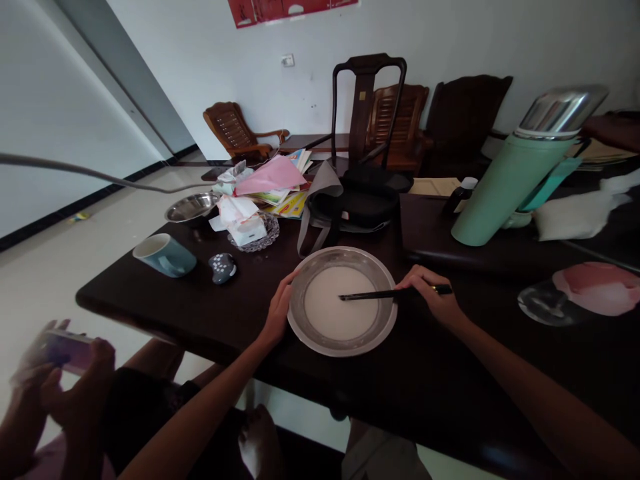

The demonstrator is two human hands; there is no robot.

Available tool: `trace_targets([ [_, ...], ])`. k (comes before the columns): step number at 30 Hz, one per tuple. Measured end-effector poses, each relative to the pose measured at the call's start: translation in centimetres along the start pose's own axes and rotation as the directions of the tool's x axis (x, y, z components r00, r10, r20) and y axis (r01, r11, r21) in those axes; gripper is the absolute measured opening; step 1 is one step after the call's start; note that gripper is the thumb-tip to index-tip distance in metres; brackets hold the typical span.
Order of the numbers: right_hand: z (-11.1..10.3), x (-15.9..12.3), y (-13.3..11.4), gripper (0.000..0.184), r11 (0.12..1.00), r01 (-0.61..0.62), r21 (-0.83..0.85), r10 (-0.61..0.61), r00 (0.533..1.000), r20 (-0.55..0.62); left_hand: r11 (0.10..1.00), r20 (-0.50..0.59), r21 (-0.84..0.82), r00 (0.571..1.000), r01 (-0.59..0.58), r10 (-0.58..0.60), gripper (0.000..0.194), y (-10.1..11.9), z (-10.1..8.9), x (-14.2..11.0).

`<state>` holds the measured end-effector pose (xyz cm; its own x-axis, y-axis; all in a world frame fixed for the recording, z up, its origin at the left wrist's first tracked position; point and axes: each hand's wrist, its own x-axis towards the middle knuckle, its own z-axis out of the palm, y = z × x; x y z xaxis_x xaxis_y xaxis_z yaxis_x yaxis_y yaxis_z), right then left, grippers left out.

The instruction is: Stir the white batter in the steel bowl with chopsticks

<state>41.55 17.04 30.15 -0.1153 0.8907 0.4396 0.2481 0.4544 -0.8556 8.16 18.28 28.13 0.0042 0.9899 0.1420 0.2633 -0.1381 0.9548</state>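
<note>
A round metal bowl (343,345) holds a milky white liquid (340,317) and stands on the dark wooden table. My left hand (279,308) grips the bowl's left side, its fingers against the outer wall and rim. In my right hand (434,293), closed at the bowl's right edge, is a pair of dark chopsticks (373,294). Their tips reach into the liquid near the middle of the bowl. Whether the two sticks lie fully together is hard to make out.
Left on the table (240,320) are a teal mug (167,257), a dark dotted object (223,268), a steel bowl (187,217) and tissues (249,230). A black bag (360,203) lies behind. At right stand a green thermos (515,187) and plastic packaging (595,290). Someone at left holds a phone (70,353).
</note>
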Motion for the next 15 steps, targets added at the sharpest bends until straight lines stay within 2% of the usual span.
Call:
trace_targets([
  [4, 0.14, 0.02, -0.05, 0.022, 0.994, 0.101, -0.029, -0.097, 0.988, 0.117, 1.0, -0.006, -0.002, 1.0, 0.001, -0.001, 0.053, 0.01, -0.04, -0.01],
  [9, -0.07, 0.15, -0.06, 0.035, 0.998, 0.056, -0.007, -0.056, 0.998, 0.001, 1.0, 0.014, -0.007, 1.0, -0.015, 0.016, 0.053, -0.11, -0.09, -0.03],
  [13, 0.04, 0.11, 0.01, 0.029, 0.997, 0.08, 0.003, -0.08, 0.991, 0.112, 1.0, 0.005, 0.015, 1.0, -0.018, 0.018, 0.053, -0.22, -0.13, 0.0],
  [15, 0.03, 0.12, 0.04, 0.025, 0.996, 0.087, -0.013, -0.085, 0.991, 0.102, 0.999, -0.005, 0.026, 1.0, -0.018, 0.018, 0.053, -0.25, -0.14, 0.02],
])
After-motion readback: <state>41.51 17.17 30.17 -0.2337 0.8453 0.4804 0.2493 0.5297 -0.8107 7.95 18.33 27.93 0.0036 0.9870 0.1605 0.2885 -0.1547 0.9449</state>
